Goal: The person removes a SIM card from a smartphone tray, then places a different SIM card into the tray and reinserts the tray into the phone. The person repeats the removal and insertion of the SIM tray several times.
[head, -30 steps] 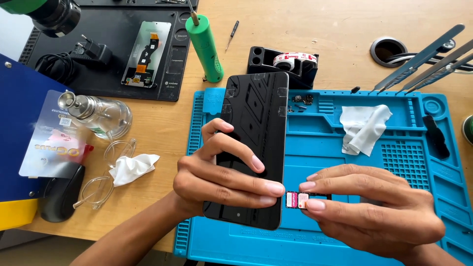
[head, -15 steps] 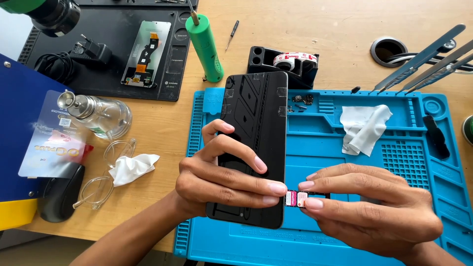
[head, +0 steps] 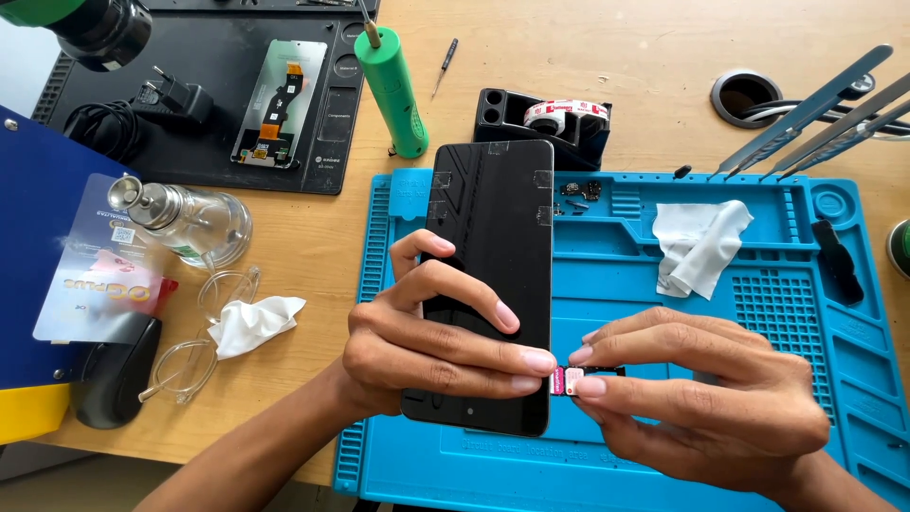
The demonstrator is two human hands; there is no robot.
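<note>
The left hand (head: 427, 346) grips the black phone (head: 488, 275) to steady it while the right hand (head: 701, 398) pinches a small card tray (head: 569, 379) at its edge

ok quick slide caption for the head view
Left hand grips a black phone over a blue repair mat while the right hand pinches a small card tray at its edge.
</note>
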